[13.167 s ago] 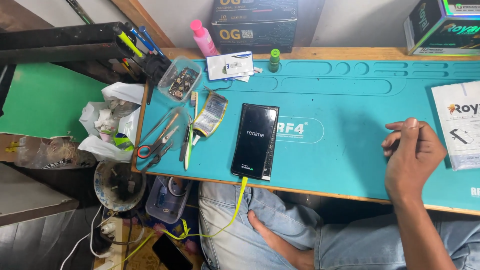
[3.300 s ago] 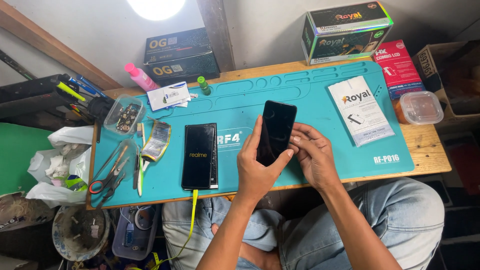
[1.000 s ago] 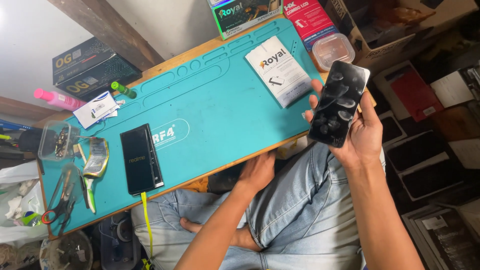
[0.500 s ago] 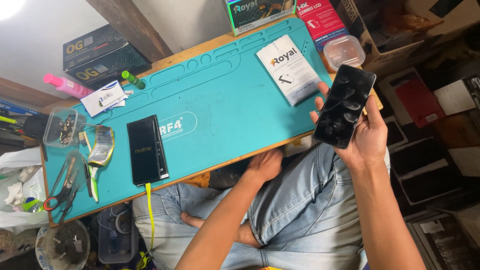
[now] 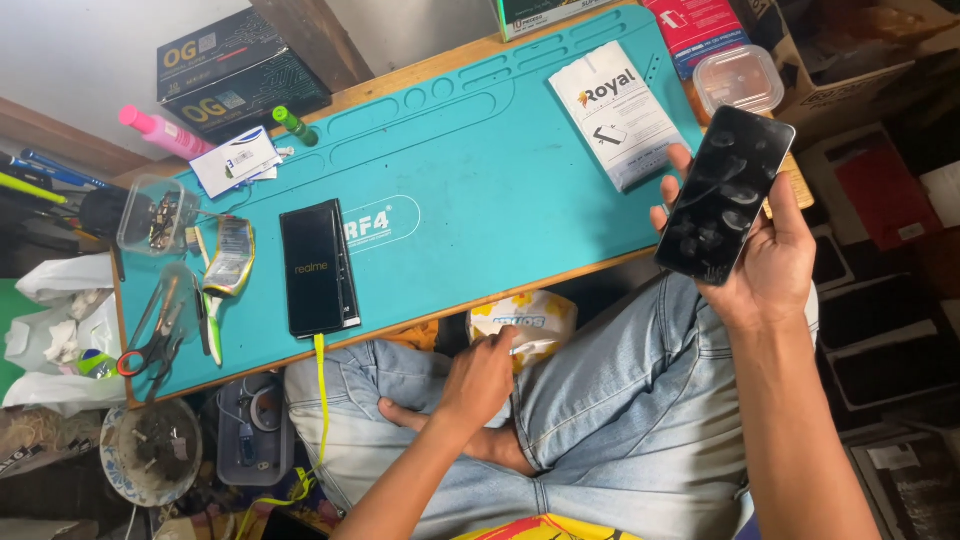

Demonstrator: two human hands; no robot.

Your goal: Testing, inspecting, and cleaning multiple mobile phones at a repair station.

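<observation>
Near the lap, the left hand (image 5: 480, 375) reaches down with fingers curled loosely toward a yellow-printed packet (image 5: 525, 318) (its lower part hidden behind the knee), while farther right the right hand (image 5: 765, 255) cradles a smudged dark phone (image 5: 725, 208) beside the teal mat (image 5: 480, 180).

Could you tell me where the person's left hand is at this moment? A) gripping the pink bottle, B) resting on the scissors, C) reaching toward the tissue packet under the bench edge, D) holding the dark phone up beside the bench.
C: the left hand reaches below the bench toward the tissue packet, fingertips at it, while the right hand holds the smudged dark phone.
</observation>
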